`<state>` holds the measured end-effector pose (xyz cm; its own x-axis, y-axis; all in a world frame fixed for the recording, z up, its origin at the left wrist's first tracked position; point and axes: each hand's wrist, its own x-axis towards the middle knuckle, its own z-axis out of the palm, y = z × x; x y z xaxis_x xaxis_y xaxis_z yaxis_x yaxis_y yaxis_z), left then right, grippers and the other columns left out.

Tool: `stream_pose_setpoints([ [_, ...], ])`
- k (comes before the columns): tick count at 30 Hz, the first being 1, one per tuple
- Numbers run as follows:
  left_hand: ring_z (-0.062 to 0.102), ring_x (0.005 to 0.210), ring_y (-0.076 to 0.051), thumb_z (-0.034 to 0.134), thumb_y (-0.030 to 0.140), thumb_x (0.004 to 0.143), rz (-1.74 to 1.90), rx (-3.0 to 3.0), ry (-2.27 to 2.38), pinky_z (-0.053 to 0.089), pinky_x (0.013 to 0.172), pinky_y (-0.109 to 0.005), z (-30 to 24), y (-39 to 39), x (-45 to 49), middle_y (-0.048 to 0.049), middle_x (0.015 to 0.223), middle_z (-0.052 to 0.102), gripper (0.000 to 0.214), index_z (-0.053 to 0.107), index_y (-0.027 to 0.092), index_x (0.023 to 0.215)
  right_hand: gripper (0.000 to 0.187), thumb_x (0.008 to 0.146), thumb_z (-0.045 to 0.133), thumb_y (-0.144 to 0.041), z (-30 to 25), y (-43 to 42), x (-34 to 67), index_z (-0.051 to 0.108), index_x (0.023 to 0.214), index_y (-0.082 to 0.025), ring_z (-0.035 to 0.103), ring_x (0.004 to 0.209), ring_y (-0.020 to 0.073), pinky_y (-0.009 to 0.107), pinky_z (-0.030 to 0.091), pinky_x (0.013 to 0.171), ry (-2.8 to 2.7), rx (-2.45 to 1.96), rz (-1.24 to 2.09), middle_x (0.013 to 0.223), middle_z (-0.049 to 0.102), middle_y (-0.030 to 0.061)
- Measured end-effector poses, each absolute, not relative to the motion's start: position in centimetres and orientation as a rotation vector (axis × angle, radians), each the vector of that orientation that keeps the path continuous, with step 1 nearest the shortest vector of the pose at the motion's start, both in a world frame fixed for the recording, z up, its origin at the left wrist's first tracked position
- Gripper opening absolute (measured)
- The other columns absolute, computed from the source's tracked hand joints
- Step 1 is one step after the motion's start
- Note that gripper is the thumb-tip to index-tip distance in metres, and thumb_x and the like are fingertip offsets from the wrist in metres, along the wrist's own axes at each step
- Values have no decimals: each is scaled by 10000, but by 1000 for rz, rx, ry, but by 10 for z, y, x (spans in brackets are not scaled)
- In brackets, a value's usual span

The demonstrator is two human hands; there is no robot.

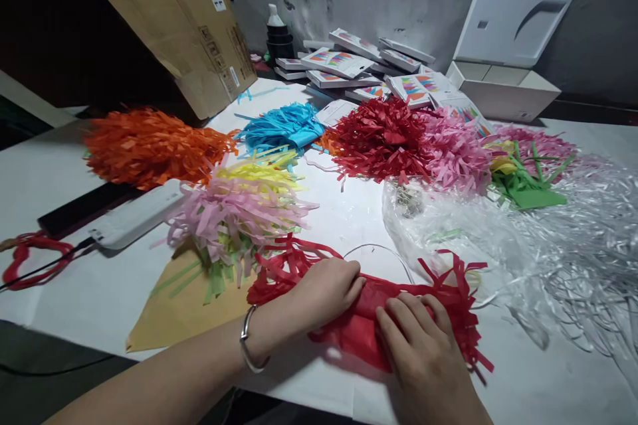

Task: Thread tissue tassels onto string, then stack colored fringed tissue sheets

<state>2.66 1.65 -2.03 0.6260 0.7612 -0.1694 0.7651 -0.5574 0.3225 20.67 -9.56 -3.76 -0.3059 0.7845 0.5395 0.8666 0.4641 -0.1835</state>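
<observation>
A sheet of red tissue paper with fringed ends lies across the front of the table, its plain middle part under both hands. My left hand, with a silver bangle at the wrist, is closed on the upper edge of the paper; its fingertips are mostly hidden. Further right, my right hand rests over the same paper with its fingers apart and slightly bent, the tips pressing on it. Cut strips stick out beyond each hand. A thin white cord curves just behind the paper.
Fringed bundles in orange, blue, pink and dark red lie behind. Clear plastic and silvery strips spread right. A cardboard box, flat printed boxes and an opened white box stand at the back.
</observation>
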Motion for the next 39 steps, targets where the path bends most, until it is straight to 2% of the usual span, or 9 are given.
stream_pose_setpoints([
  [4, 647, 657, -231, 536, 235, 956, 38, 2502, 1281, 443, 579, -293, -17, 16, 22, -58, 718, 683, 145, 646, 187, 875, 343, 846, 441, -39, -42, -100, 207, 696, 1051, -142, 601, 946, 281, 476, 323, 1035, -2240, -1397, -189, 950, 722, 115],
  [8, 603, 1041, -311, 594, 232, 930, 283, 2729, 1082, 441, 921, -481, -13, 3, 14, -123, 1113, 678, 135, 640, 195, 1051, 278, 890, 430, -38, -39, -97, 208, 663, 931, -183, 584, 833, 230, 452, 350, 973, -2126, -1437, -92, 854, 685, 63],
  [10, 569, 1062, -312, 623, 235, 922, 389, 2907, 816, 364, 990, -539, -15, -4, 11, -106, 1104, 672, 104, 640, 198, 1018, 224, 929, 459, -68, -35, -96, 207, 636, 883, -197, 575, 779, 195, 421, 361, 925, -2018, -1461, 3, 823, 660, 33],
  [13, 565, 958, -262, 575, 158, 945, 386, 2988, 678, 353, 960, -495, -19, -11, 10, -76, 955, 672, 63, 628, 183, 920, 171, 954, 486, -123, -31, -94, 204, 643, 953, -191, 593, 842, 205, 425, 356, 935, -2008, -1457, 37, 893, 670, 48],
  [17, 551, 909, -227, 548, 142, 970, 479, 2944, 657, 340, 935, -444, -20, -15, 8, -56, 903, 665, 108, 629, 177, 907, 294, 924, 429, -89, -34, -98, 203, 666, 1083, -161, 597, 931, 253, 478, 316, 1015, -2132, -1344, -108, 975, 714, 96],
  [22, 542, 852, -218, 643, 213, 942, 412, 2947, 577, 332, 869, -417, -28, -19, -3, -34, 884, 681, 27, 661, 194, 943, 324, 912, 414, -63, -44, -108, 213, 678, 1081, -146, 590, 938, 252, 470, 288, 1068, -2206, -1262, -122, 937, 717, 98],
  [28, 554, 868, -219, 579, 229, 966, 302, 2689, 959, 338, 820, -415, -26, -23, -3, -32, 899, 685, 198, 674, 195, 796, 242, 1000, 431, -126, -46, -103, 219, 617, 874, -214, 558, 910, 224, 438, 313, 955, -2116, -1546, 122, 932, 654, 40],
  [34, 582, 939, -287, 529, 215, 960, -44, 2563, 1276, 400, 818, -468, -3, -19, 14, -110, 1008, 675, 230, 721, 167, 842, 306, 1011, 435, -193, -47, -83, 208, 554, 731, -218, 499, 726, 258, 424, 319, 747, -2130, -1858, -139, 706, 582, 43],
  [39, 585, 971, -298, 532, 241, 966, -94, 2569, 1254, 423, 809, -467, -3, -15, 14, -104, 1036, 671, 223, 724, 182, 871, 227, 1017, 445, -192, -37, -85, 207, 624, 878, -187, 558, 876, 256, 470, 343, 917, -2089, -1606, -179, 881, 644, 78],
])
